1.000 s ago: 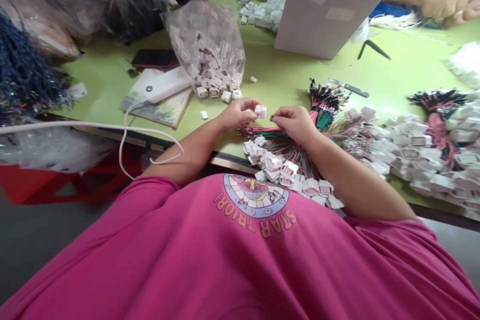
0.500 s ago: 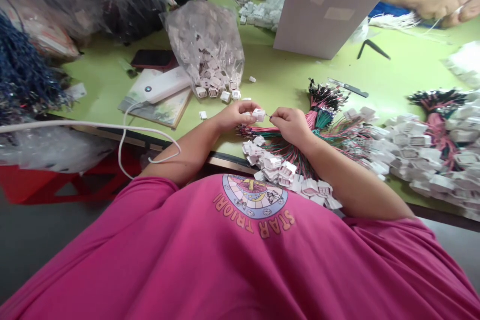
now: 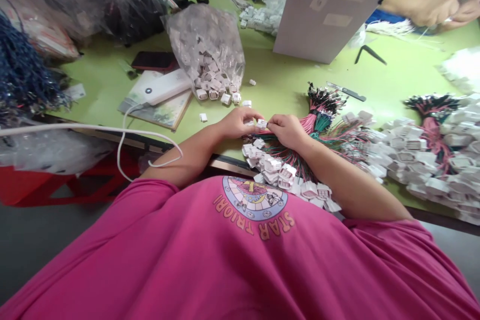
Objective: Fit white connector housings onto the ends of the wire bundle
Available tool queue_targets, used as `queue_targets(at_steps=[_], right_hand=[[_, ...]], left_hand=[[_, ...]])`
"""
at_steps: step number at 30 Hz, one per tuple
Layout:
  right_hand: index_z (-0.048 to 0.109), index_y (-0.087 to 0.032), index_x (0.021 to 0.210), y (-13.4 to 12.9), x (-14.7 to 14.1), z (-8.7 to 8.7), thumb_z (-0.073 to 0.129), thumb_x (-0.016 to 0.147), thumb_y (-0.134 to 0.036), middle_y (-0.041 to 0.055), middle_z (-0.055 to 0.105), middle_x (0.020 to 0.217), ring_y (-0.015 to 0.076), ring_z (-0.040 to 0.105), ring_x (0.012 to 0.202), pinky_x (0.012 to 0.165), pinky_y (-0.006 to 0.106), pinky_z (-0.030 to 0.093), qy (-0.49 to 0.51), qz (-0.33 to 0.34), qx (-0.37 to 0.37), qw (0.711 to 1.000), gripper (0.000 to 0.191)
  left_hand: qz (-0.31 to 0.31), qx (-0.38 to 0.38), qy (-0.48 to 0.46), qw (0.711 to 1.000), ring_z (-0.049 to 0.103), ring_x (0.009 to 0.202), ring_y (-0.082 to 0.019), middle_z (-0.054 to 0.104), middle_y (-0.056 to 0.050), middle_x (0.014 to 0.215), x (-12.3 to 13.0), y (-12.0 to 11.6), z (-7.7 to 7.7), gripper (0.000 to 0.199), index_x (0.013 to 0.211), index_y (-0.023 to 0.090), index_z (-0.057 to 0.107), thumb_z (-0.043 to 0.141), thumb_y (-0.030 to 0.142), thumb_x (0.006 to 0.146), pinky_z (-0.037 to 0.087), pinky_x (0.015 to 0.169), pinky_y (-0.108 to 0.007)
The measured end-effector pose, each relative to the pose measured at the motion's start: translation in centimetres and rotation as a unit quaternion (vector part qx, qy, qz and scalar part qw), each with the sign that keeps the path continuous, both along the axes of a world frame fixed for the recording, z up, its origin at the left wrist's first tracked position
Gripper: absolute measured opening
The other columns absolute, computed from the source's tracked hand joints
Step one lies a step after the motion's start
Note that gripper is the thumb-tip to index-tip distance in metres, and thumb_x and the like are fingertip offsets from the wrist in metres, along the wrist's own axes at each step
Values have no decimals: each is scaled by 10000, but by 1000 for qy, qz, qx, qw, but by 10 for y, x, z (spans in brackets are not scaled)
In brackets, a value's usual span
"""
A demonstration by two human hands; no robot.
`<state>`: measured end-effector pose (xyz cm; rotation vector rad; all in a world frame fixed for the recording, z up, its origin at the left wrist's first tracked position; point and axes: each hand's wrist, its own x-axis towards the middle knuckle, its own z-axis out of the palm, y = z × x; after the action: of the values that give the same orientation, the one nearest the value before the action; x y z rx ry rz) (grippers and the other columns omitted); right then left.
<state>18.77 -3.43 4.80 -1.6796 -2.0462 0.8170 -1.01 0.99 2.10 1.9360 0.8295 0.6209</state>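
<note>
Connector (image 3: 261, 124), wht | pinched in L hand (image 3: 237, 123) | R hand (image 3: 288, 131) at its rt end, grip unclear

Garment: one magenta-pink T-shirt (image 3: 240, 275), plain fabric, filling the lower part of the frame. Left sleeve (image 3: 152, 192) and right sleeve (image 3: 386, 240): short, same colour, loose cut. Chest marking, centre of frame: round emblem (image 3: 255, 199) with pale blue border, butterfly motifs and a multicoloured middle. Arched tan lettering (image 3: 275, 230) follows its edge; "STAR" is legible.
</note>
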Motion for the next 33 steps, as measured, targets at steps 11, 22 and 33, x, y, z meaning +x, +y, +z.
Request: queue_targets(at_steps=[11,22,33], right_hand=[[663,-179,756,-3,-4,3,449,798,-223,45,669,727,160,549,688,641,261,351,-72,30,9,997,222],[730,-186,816,25,23,6,564,751,-261,43,712,802,146,583,709,690,275,415,18,92,-66,993,193],[772,-195,781,28,13,9,589,718,-196,18,709,703,147,596,665,626,263,383,-145,62,-34,987,194]], left_hand=[[-20,2,-7,1000,590,792,-153,693,-59,906,0,1,-2,461,1009,149,708,713,477,685,438,724,-261],[-75,33,1,997,597,785,-139,700,-60,898,-11,3,12,378,969,145,710,704,407,698,428,710,-240],[-109,58,-5,992,610,811,-150,712,-58,934,-11,-5,16,356,1036,201,726,672,308,701,448,744,-263]])
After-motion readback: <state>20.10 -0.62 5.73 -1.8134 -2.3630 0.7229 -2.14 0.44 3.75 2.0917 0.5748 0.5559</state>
